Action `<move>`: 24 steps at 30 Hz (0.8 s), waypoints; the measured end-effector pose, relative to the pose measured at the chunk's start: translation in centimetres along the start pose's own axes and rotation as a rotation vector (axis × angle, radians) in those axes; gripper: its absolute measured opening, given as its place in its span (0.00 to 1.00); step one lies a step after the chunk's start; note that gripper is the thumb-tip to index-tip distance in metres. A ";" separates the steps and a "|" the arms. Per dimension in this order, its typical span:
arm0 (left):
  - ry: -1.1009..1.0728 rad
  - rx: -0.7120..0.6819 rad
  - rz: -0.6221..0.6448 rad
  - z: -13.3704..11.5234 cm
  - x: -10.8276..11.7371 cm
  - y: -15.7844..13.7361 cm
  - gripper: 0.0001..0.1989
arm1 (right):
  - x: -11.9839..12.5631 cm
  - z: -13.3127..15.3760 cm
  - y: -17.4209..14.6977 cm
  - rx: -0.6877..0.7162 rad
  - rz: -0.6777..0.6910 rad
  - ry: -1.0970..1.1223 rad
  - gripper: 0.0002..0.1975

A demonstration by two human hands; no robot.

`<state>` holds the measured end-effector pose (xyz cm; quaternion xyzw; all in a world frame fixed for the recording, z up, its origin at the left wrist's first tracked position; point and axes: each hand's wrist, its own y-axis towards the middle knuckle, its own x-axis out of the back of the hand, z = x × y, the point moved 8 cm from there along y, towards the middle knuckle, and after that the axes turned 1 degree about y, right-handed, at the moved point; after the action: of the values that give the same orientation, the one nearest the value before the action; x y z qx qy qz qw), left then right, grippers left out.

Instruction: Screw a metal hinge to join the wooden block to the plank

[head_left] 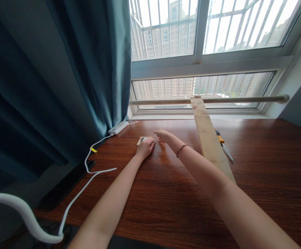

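On the dark wooden desk (176, 193), my left hand (145, 148) rests with its fingers curled together. A tiny object seems to be at its fingertips, too small to name. Just beyond that hand lies a small tan packet or card with a dark printed patch (140, 140), partly covered by the fingers. My right hand (162, 136) hovers close by on the right, fingers apart and pointing left, with nothing visible in it. A braided bracelet (182, 150) circles the right wrist.
A long wooden board (204, 128) leans from the desk onto a horizontal rail (163, 102) by the window. Beside it lies a screwdriver with an orange and black handle (221, 140). A white power strip (118, 128) and its cable (74, 200) are left, near blue curtains (108, 62).
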<state>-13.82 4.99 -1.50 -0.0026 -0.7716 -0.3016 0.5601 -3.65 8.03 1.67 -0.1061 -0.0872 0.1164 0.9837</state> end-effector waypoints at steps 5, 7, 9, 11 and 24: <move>-0.006 0.009 0.046 0.4 -0.8 0.1 0.14 | 3.7 2.5 -1.9 0.027 -0.098 0.061 0.10; -0.028 0.002 0.045 0.5 -0.8 0.2 0.14 | 6.0 4.2 -4.1 0.103 -0.121 0.106 0.09; -0.047 -0.009 0.049 0.5 -0.7 0.3 0.13 | 9.0 5.3 -6.7 0.200 -0.146 0.141 0.09; -0.044 -0.011 0.032 0.3 -0.2 0.3 0.11 | 12.9 5.1 -9.3 0.294 -0.198 0.154 0.09; -1.196 0.648 0.302 -16.9 -6.5 2.5 0.15 | 22.4 -11.4 -18.9 0.246 -0.356 0.144 0.17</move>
<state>4.03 1.27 -2.71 -0.1084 -0.9899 0.0782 0.0475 24.04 -6.48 -1.66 0.0236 -0.0191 -0.0571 0.9979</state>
